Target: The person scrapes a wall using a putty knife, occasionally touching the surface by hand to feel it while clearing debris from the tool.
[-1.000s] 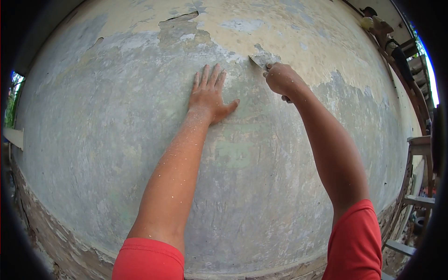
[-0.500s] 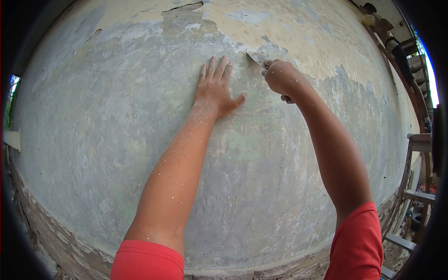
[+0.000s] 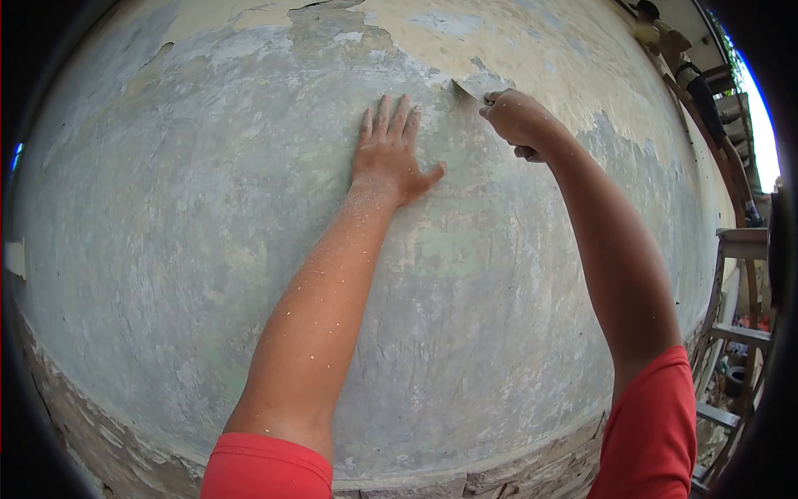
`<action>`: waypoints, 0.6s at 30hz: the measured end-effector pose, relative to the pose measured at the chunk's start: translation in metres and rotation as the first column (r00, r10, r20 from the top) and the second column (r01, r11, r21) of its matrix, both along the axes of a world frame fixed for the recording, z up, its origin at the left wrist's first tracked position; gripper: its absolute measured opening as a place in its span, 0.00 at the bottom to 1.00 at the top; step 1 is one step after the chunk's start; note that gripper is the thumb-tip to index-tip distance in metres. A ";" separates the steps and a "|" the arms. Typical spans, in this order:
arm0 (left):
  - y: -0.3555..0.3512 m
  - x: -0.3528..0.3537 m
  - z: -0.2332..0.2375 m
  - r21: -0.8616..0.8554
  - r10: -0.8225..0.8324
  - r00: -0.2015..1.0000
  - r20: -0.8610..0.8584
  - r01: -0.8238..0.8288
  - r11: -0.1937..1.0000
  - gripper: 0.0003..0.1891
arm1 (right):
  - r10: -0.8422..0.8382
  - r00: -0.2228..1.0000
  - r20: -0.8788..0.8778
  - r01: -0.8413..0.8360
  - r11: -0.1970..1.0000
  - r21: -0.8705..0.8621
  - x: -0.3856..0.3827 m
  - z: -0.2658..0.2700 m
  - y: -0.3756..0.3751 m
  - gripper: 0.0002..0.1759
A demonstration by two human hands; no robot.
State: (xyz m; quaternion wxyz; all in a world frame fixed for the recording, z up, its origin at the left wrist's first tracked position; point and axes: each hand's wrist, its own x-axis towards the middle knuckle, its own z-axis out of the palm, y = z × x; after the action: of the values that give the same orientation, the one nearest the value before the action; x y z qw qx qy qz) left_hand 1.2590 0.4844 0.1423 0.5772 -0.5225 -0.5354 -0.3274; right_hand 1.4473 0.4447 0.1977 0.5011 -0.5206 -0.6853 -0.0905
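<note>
My left hand (image 3: 389, 154) lies flat on the wall (image 3: 274, 233), fingers spread and pointing up, with dust on the fingertips. To its right, my right hand (image 3: 525, 125) is closed around a scraper (image 3: 470, 91). The scraper's thin metal blade points up and left, close to the ragged edge of the cream paint (image 3: 573, 75); my fist hides most of the handle. Grey, scraped surface spreads below that edge. Small pale flakes dot both of my forearms.
A ladder (image 3: 740, 334) stands at the right side. Farther up on the right, another person (image 3: 677, 58) is by a sloping wooden pole (image 3: 731, 162). Rough stonework (image 3: 499, 478) runs along the wall's foot.
My right hand has shifted a little up and to the right with the scraper. My left hand stays flat on the wall, while the view has moved slightly.
</note>
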 end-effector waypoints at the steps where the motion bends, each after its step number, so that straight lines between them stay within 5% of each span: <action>1: -0.002 -0.001 0.001 0.002 -0.006 1.000 0.001 0.006 1.000 0.48 | 0.046 0.998 0.045 -0.048 0.998 0.051 0.001 -0.010 -0.009 0.17; 3: -0.004 -0.001 0.001 0.009 -0.008 1.000 0.003 0.008 1.000 0.48 | 0.068 0.997 0.040 -0.070 0.996 0.048 -0.009 -0.031 -0.026 0.25; 5: -0.004 -0.001 0.000 0.004 -0.009 1.000 0.005 0.009 1.000 0.48 | 0.080 0.997 0.005 -0.079 0.981 0.175 -0.017 -0.026 -0.018 0.15; 9: -0.006 0.001 0.005 -0.011 -0.010 1.000 0.012 0.010 1.000 0.50 | 0.070 0.993 -0.099 -0.072 0.997 -0.011 -0.022 -0.004 0.002 0.16; 12: -0.005 0.000 0.012 0.007 0.003 1.000 0.013 -0.003 1.000 0.51 | 0.126 0.992 -0.031 -0.121 0.985 0.126 -0.023 -0.040 -0.024 0.14; 18: -0.001 0.000 0.013 0.043 0.034 0.999 0.019 -0.034 0.998 0.53 | 0.114 0.989 -0.098 -0.101 0.986 0.134 -0.027 -0.010 0.001 0.15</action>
State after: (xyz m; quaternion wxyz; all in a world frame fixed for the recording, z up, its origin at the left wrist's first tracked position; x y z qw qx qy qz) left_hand 1.2592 0.4833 0.1550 0.5890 -0.4976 -0.5422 -0.3338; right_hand 1.4199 0.4462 0.1880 0.5734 -0.4536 -0.6776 -0.0796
